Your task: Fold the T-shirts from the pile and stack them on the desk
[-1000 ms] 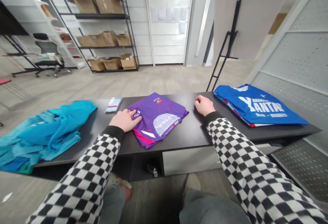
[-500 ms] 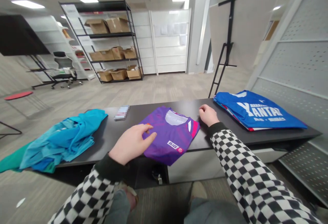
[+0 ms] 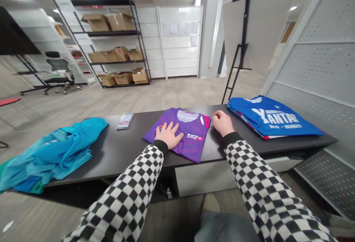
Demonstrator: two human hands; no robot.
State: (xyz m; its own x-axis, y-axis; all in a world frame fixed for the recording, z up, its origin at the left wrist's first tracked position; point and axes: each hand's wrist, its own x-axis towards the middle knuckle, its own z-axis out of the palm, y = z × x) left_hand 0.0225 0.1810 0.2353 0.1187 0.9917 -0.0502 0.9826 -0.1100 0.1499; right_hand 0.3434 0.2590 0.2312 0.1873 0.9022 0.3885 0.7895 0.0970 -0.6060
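A folded purple jersey (image 3: 185,146) with a grey neckline, pink-and-white sleeve trim and a "BIG" logo lies on the dark tabletop (image 3: 119,149). My left hand (image 3: 168,135) rests flat on its left part, fingers spread, holding nothing. Just right of the jersey, my right hand (image 3: 223,123) sits on the tabletop with its fingers curled in; I see nothing in it. Beyond that hand, a folded blue jersey (image 3: 273,118) with white "YANTAI" lettering tops a neat stack. Crumpled turquoise shirts (image 3: 55,149) are heaped at the left end.
A small blurred packet (image 3: 124,121) lies on the table between the turquoise heap and the purple jersey. A perforated white panel (image 3: 316,75) stands close on the right. Past the table are a black-framed stand (image 3: 244,38), a shelf rack (image 3: 113,33) with cardboard boxes and an office chair (image 3: 58,70).
My left hand has come down onto the purple jersey and spread out. The jersey's near edge, which hung over the table edge, now lies on the tabletop. My right hand stays curled beside it.
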